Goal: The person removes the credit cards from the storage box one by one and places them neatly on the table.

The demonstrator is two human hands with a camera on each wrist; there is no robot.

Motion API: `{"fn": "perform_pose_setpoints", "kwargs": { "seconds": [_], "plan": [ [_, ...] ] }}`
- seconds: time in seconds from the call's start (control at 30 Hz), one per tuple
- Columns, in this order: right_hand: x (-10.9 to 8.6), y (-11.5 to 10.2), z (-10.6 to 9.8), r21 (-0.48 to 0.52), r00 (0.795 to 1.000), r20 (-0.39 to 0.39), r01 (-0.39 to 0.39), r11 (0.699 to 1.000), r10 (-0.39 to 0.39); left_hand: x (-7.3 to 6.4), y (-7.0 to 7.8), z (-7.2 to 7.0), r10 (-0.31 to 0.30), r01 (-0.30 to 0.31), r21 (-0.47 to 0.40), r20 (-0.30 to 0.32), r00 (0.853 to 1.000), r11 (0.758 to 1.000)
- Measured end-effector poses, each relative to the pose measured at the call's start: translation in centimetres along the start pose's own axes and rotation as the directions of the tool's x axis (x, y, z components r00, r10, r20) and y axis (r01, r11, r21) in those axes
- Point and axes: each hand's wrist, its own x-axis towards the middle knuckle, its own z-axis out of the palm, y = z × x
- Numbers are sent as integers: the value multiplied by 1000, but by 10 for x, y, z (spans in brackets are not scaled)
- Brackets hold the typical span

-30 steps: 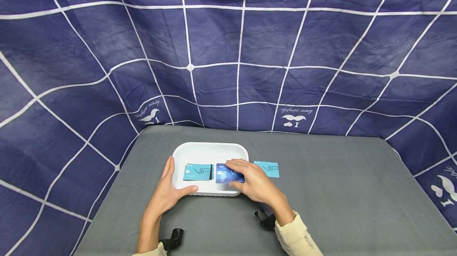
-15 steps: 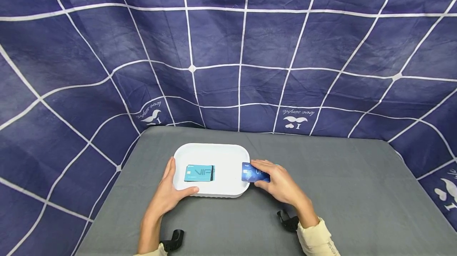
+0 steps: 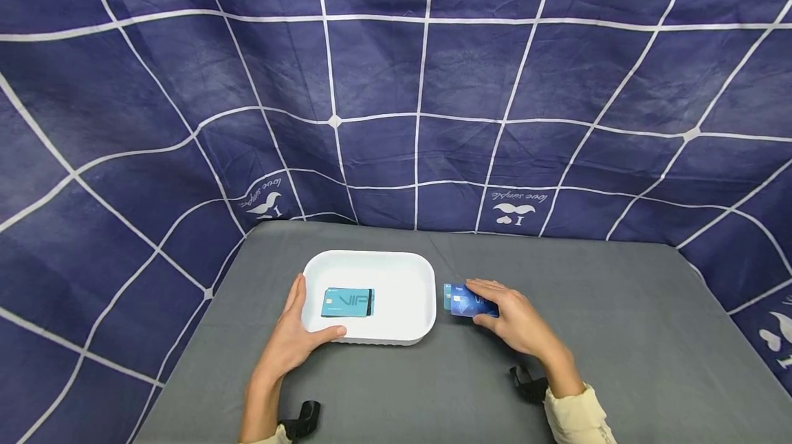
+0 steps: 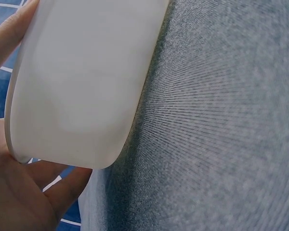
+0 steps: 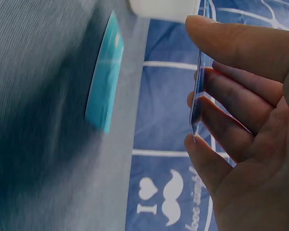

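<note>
My right hand [image 3: 520, 326] pinches a dark blue card [image 3: 465, 301] between thumb and fingertips, right of the tray. In the right wrist view the card shows edge-on, held above the cloth. Below it on the cloth lies a light teal card [image 5: 106, 77]; in the head view only its left strip shows past the blue card. My left hand [image 3: 287, 337] grips the left near corner of a white tray [image 3: 402, 279], thumb along the near rim and fingers along the left side. Inside the tray sits a small stack of teal cards [image 3: 346, 302] marked VIP, a dark edge showing beneath.
Grey cloth [image 3: 619, 334] covers the table around the tray and to the right. A dark blue curtain [image 3: 464, 73] with white grid lines hangs behind the table and along its sides. Black wrist mounts [image 3: 302, 419] are strapped below both hands.
My right hand has carried the blue card rightward out of the tray, over its right rim, to above the teal card on the cloth. The left hand stays on the tray.
</note>
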Motion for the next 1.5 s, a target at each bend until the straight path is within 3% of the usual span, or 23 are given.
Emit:
{"fn": "perform_pose_setpoints", "kwargs": {
  "seconds": [0.77, 1.23, 1.5],
  "plan": [
    [-29, 46, -13, -49, 998, 5, -69, 996, 70, 0, -1, 0, 3, -3, 7, -3, 1000, 1000],
    [-32, 67, -30, -79, 994, 31, -104, 991, 106, -1, 1, 2, 9, -9, 22, -13, 1000, 1000],
    [-26, 77, -19, -48, 992, 60, -109, 993, 112, -2, -1, 1, 12, -12, 2, -9, 1000, 1000]
  ]
}}
